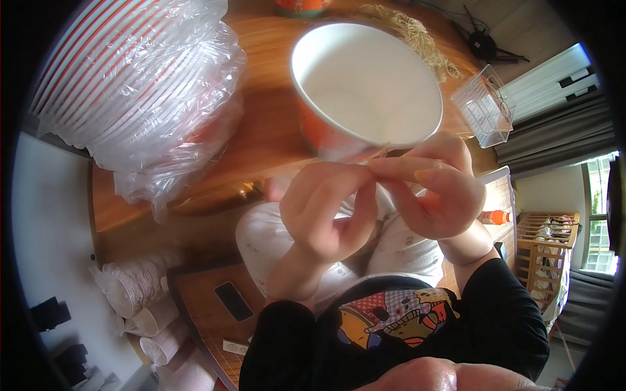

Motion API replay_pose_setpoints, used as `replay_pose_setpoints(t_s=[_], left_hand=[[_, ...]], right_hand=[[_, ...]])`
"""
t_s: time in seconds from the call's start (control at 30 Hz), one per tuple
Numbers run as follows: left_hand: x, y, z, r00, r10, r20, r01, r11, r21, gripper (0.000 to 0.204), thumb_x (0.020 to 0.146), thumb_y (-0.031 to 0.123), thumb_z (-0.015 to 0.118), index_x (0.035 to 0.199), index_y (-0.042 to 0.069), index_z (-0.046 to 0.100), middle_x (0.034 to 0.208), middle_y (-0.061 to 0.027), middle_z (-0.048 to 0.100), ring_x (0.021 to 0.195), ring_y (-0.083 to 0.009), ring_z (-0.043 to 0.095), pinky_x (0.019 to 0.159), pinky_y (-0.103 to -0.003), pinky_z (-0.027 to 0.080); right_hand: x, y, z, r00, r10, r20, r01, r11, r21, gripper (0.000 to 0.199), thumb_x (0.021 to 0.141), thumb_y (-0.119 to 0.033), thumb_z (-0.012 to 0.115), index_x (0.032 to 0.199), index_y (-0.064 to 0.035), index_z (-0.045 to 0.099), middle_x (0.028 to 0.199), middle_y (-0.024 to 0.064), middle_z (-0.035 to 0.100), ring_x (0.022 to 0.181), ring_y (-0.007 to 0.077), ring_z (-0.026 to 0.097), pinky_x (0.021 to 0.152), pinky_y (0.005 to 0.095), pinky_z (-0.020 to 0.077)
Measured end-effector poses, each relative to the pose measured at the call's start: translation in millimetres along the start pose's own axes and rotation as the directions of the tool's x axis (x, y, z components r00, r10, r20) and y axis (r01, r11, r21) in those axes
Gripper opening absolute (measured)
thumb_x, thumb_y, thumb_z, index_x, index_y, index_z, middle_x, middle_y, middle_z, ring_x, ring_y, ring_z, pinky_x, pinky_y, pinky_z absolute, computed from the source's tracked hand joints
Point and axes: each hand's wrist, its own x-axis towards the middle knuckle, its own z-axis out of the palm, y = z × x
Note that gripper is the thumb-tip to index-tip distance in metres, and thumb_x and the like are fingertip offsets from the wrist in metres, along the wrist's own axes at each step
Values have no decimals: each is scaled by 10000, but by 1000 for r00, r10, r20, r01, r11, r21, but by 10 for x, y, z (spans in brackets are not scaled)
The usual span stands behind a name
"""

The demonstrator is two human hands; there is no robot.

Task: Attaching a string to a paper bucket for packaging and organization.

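A large paper bucket (326, 133), white inside and orange outside, stands on the wooden table (261, 140) in front of me. Just on my side of its rim, my left hand (326, 208) and my right hand (447, 189) meet, thumbs and fingertips pinched together. Something thin seems to show at the fingertips by the rim, too small to name. Beyond the bucket at the right lies a loose bundle of pale strings (417, 39).
Nested paper buckets in clear plastic (150, 98) fill the table's left side. A clear plastic basket (484, 107) sits at the right, and part of another orange container (302, 6) shows at the far edge. Below left are a phone (233, 302) and more wrapped stacks (127, 290).
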Motion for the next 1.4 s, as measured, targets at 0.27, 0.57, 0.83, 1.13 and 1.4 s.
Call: replay_pose_setpoints(t_s=[0.27, 0.57, 0.83, 1.13, 1.4], left_hand=[[3, 3, -22, 999, -24, 30, 24, 1000, 15, 171, 660, -67, 683, 805, 16, 645, 754, -80, 670, 658, -240, 637, 589, -306, 503], [-5, 7, -17, 999, -30, 15, 30, 999, -12, 210, 663, -35, 711, 865, 19, 685, 773, -77, 689, 664, -230, 640, 593, -308, 501], [-3, 12, 24, 1000, 25, 1, -25, 997, 76, 272, 668, -29, 735, 935, 15, 711, 827, -71, 719, 722, -222, 684, 636, -298, 538], [-23, 75, -3, 998, -49, 26, 47, 996, 78, 155, 702, -77, 696, 847, -23, 693, 786, -117, 700, 712, -247, 680, 666, -299, 526], [-42, 100, -9, 984, -170, 62, 172, 985, -32, 132, 736, -79, 675, 859, -36, 692, 804, -128, 696, 741, -225, 678, 702, -289, 518]], right_hand=[[138, -78, -162, 951, 199, 235, -222, 972, 75, 543, 694, 63, 802, 1150, -62, 535, 956, 44, 710, 857, 153, 597, 715, 274, 496], [89, -76, -85, 989, 142, 50, -149, 966, 213, 369, 765, 105, 734, 812, -73, 415, 937, 145, 718, 889, 175, 620, 725, 294, 527], [70, -71, -104, 994, 101, 52, -104, 992, 71, 339, 720, 75, 771, 674, -96, 482, 954, 94, 742, 847, 167, 590, 677, 277, 475], [60, -100, -77, 991, 131, 38, -131, 991, 5, 220, 675, 39, 807, 850, -31, 694, 942, 40, 730, 834, 156, 585, 676, 275, 451], [-15, -32, -59, 999, 44, -14, -45, 998, -35, 392, 682, 3, 826, 953, -74, 554, 955, 41, 735, 852, 180, 599, 706, 287, 438]])
